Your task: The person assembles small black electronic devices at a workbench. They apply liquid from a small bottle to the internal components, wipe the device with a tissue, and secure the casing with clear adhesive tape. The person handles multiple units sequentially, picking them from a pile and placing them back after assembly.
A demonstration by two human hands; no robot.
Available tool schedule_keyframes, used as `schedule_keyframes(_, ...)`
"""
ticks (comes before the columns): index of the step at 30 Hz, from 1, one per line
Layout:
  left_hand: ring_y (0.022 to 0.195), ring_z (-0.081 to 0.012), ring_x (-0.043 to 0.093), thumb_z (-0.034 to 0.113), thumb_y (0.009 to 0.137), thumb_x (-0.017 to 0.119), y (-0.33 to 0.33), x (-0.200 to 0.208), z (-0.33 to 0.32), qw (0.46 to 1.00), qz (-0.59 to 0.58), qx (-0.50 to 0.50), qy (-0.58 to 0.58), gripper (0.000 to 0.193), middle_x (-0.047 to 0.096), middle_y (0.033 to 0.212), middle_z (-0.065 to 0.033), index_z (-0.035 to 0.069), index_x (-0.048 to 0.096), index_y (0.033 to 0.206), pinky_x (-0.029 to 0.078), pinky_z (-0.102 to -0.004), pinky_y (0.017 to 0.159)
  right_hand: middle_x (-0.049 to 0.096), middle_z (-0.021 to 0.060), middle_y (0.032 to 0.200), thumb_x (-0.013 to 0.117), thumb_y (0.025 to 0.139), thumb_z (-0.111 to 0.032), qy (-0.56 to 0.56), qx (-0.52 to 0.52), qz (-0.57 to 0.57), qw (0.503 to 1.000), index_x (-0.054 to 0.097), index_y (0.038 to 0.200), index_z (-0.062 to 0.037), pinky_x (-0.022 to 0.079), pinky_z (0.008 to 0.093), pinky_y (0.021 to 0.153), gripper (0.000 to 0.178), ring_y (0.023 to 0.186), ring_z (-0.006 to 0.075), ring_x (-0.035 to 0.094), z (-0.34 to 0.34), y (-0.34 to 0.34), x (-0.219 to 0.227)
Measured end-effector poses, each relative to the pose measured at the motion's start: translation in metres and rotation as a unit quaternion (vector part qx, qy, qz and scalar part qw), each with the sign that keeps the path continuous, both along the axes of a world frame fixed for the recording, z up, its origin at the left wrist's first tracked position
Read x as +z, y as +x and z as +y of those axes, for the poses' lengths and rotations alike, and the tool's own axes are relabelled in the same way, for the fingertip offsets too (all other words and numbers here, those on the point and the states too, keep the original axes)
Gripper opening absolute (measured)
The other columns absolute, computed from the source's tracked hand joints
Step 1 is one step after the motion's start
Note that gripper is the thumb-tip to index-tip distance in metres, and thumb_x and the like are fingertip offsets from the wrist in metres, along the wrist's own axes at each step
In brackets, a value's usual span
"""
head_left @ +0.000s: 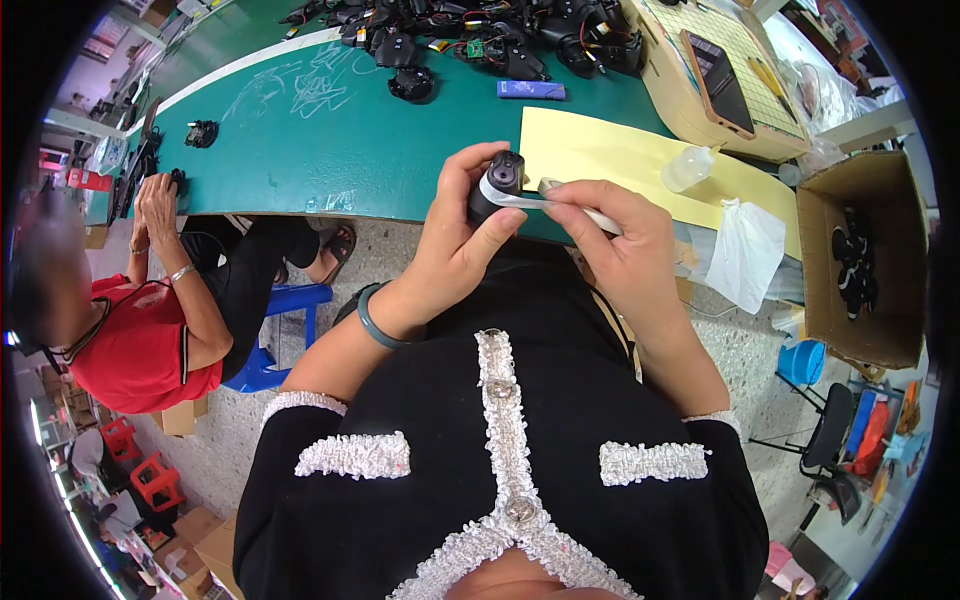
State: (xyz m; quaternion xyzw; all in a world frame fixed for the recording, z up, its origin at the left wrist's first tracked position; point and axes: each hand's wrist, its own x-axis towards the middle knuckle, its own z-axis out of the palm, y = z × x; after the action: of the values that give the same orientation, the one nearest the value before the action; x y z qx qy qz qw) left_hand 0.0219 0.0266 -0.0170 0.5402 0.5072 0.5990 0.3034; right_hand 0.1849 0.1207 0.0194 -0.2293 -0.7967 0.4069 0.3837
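My left hand (466, 215) is closed around a small black rounded device (507, 172), held upright just off the near edge of the table. A white strip (520, 202) runs across the front of the device toward my right hand (622, 225). The thumb and fingers of that hand pinch the strip. A grey rounded end (547, 186) shows by its fingertips, and a pale end (606, 222) pokes out below; I cannot tell whether these belong to one piece.
The green table (420, 150) carries a heap of black parts (490, 40), a purple box (531, 90), yellow paper (590, 140), a clear bottle (687, 168) and a phone (716, 82). A white tissue (748, 250) hangs near a cardboard box (870, 330). A person in red (150, 340) sits left.
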Motion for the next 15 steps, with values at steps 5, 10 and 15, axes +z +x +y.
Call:
schedule_keyframes(5,0.075,-0.0112,0.054,0.026,0.096,0.049,0.004,0.002,0.002,0.993,-0.105,-0.043,0.009,0.043,0.053,0.113,-0.0100,0.007,0.032,0.130,0.043,-0.0209,0.059,0.070,0.0073,0.081,0.071,0.080,-0.017,0.014,0.000,-0.003,1.000,0.070,0.087,-0.0063,0.051,0.0275,0.064,0.012,0.070,0.0231,0.068,0.005,-0.003,0.002)
schedule_keyframes(10,0.074,-0.0129,0.056,0.025,0.094,0.050,0.000,-0.001,0.001,0.989,-0.137,-0.054,0.003,0.040,0.053,0.113,-0.0105,0.007,0.035,0.126,0.044,-0.0223,0.056,0.070,0.0067,0.082,0.072,0.080,-0.020,0.023,0.019,-0.001,1.000,0.070,0.087,-0.0064,0.051,0.0287,0.064,0.016,0.071,0.0234,0.067,0.009,-0.006,0.001)
schedule_keyframes(15,0.082,-0.0165,0.059,0.020,0.093,0.050,-0.002,-0.001,0.009,0.984,-0.164,-0.060,0.041,0.036,0.054,0.110,-0.0103,0.005,0.042,0.125,0.049,-0.0257,0.060,0.070,0.0068,0.082,0.072,0.080,-0.023,-0.042,-0.006,-0.021,0.999,0.068,0.090,-0.0067,0.050,0.0282,0.064,0.019,0.072,0.0248,0.067,0.009,-0.015,0.002)
